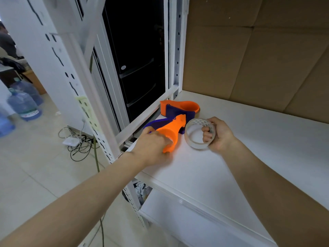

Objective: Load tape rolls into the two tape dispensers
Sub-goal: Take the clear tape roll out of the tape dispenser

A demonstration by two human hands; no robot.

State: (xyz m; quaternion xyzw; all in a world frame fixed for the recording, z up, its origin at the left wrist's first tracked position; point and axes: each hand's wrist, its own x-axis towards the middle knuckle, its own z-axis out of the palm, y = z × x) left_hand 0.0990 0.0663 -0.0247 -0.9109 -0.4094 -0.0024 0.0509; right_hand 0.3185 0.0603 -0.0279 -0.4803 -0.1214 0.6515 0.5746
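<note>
Two orange and blue tape dispensers lie on the white shelf (249,139) near its left edge. My left hand (151,145) grips the nearer dispenser (171,130) by its orange end, just above the shelf. The farther dispenser (179,108) rests behind it, and a brown roll seems to sit inside it. My right hand (219,134) holds a clear tape roll (195,134) upright, fingers hooked through its core, right beside the nearer dispenser.
Brown cardboard (258,50) lines the back of the shelf. A white slotted upright (89,113) stands at the shelf's left corner. Below left are a floor with tangled cables (78,143) and blue water bottles (23,104). A lower shelf (187,220) holds white material.
</note>
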